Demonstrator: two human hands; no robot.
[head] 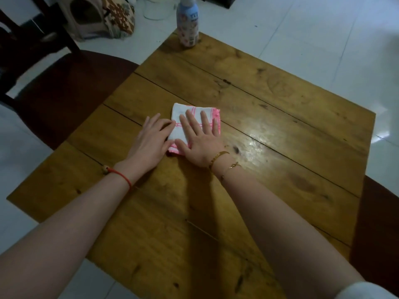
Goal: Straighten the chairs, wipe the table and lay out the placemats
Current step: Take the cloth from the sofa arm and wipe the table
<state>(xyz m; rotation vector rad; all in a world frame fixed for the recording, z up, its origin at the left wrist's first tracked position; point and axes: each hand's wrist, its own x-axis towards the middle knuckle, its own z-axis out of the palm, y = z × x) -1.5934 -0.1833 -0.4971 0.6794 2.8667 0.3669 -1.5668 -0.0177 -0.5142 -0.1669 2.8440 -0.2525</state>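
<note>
A folded white cloth with pink stripes and a pink edge (183,114) lies near the middle of the wooden table (280,108). My right hand (199,140) rests flat on the cloth, fingers spread. My left hand (151,141) lies flat beside it, fingertips touching the cloth's left edge. A dark wooden chair (64,93) stands at the table's left side, its seat pushed partly under the edge. Another dark chair seat (377,223) shows at the right edge.
A patterned spray bottle (187,24) stands upright at the table's far corner. On the white tiled floor beyond lie a patterned cushion (118,16) and a pet carrier (86,16). A wet sheen marks the table right of the cloth.
</note>
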